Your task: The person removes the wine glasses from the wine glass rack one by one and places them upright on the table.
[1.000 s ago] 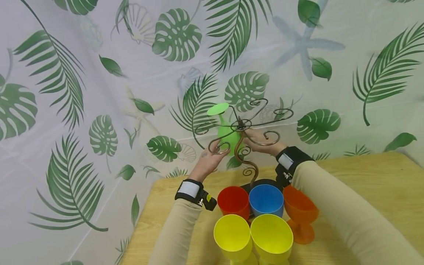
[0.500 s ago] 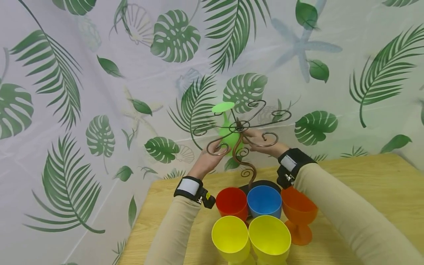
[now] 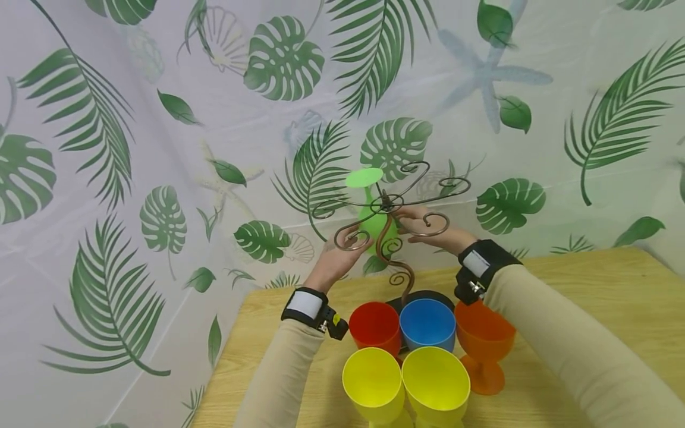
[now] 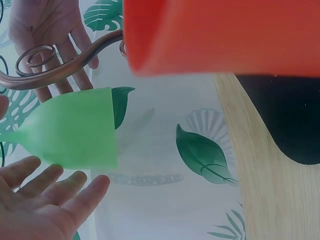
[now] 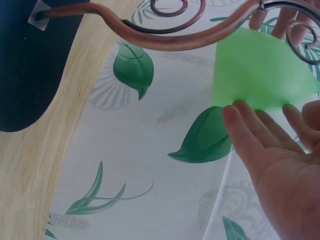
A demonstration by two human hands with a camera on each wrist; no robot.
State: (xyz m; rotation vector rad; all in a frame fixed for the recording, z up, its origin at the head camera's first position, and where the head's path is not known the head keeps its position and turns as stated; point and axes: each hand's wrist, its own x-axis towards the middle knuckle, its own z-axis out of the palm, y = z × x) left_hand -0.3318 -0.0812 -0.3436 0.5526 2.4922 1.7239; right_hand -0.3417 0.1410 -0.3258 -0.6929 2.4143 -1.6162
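Note:
A light green goblet (image 3: 370, 224) is upside down, foot up, among the curled arms of a copper-coloured metal rack (image 3: 386, 202). My left hand (image 3: 336, 258) is at its left side, loosely bent fingers by the bowl; in the left wrist view the fingertips lie right along the bowl's edge. On the other side is my right hand (image 3: 430, 230), its fingers fairly straight. The right wrist view shows those fingertips (image 5: 239, 111) at the side of the bowl. Part of the bowl is hidden behind the rack's wavy stem.
The rack's black base (image 3: 434, 295) stands on a wooden table (image 3: 578, 291). In front of it are a red goblet (image 3: 376, 327), a blue goblet (image 3: 428, 324), an orange goblet (image 3: 486, 345) and two yellow goblets (image 3: 373, 380). A leaf-print cloth (image 3: 214, 178) hangs behind.
The green goblet has shifted slightly right, its foot now flatter to view. My right hand has drawn back to the right, its fingers looser; the left hand has hardly moved.

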